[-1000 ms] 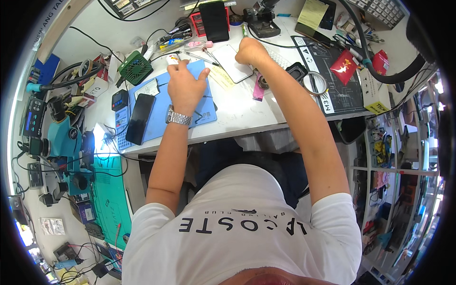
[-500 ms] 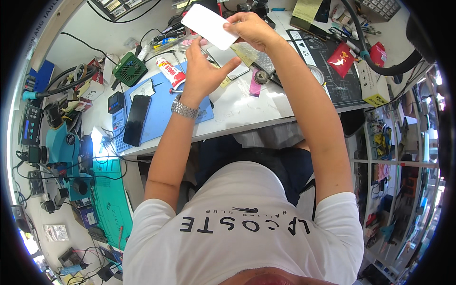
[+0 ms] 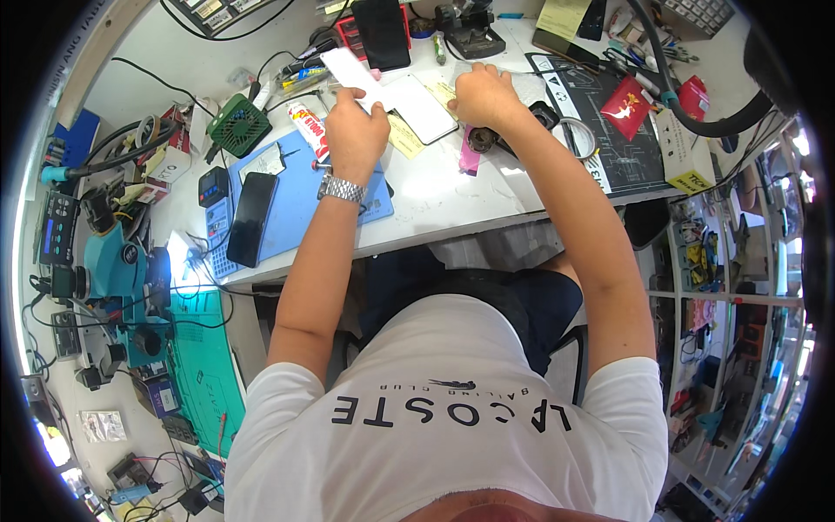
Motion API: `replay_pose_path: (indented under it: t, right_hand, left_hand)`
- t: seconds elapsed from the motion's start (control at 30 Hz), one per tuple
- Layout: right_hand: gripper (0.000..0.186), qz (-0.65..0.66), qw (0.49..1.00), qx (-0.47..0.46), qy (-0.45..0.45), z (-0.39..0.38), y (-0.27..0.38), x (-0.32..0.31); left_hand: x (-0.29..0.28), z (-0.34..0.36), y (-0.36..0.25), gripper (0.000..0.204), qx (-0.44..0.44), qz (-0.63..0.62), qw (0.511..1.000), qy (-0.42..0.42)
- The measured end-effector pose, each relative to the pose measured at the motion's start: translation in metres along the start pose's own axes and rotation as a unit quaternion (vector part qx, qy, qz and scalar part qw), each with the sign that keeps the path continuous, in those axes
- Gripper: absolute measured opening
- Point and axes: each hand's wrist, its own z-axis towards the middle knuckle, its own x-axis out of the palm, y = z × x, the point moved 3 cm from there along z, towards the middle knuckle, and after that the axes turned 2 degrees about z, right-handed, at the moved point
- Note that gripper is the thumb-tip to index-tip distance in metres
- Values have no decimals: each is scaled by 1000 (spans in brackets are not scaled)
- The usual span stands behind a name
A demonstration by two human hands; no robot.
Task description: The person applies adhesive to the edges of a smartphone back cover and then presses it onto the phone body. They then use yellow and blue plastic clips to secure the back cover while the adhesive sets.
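Note:
My left hand (image 3: 357,137), with a metal watch (image 3: 344,190) on its wrist, is closed on the lower end of a white phone-shaped panel (image 3: 350,71), which is tilted. Just right of it a white phone-sized slab (image 3: 424,110) with a dark edge lies on yellow paper (image 3: 405,139). Beside that slab, my right hand (image 3: 487,96) has its fingers curled down at the bench; anything in them is hidden. Clear wrapping (image 3: 529,87) lies by its knuckles. Below the right hand are a small round metal part (image 3: 480,139) and a pink strip (image 3: 470,161).
A black phone (image 3: 252,219) lies on a blue mat (image 3: 300,222). A red-and-white tube (image 3: 309,129) and a green fan (image 3: 239,126) are to the left. Another dark phone (image 3: 381,35) leans at the back. A tape roll (image 3: 577,137) and red packet (image 3: 625,109) lie right.
The left hand now has the white panel, lowered and shifted left. My right hand has let go of it and come down to the bench beside the white slab.

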Motion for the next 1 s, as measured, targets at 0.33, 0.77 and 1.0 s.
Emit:
replay_pose_path:
  t: [0.33, 0.77, 1.0]
  right_hand:
    - [37, 34, 998, 57, 12, 6, 1, 6]
    - [28, 339, 914, 60, -213, -9, -19, -34]
    - [24, 425, 846, 49, -320, -25, -70, -57]
  left_hand:
    - [9, -25, -12, 59, 112, 95, 986, 84]
    - [21, -49, -33, 34, 147, 49, 976, 153]
    - [20, -40, -37, 41, 129, -110, 982, 80]
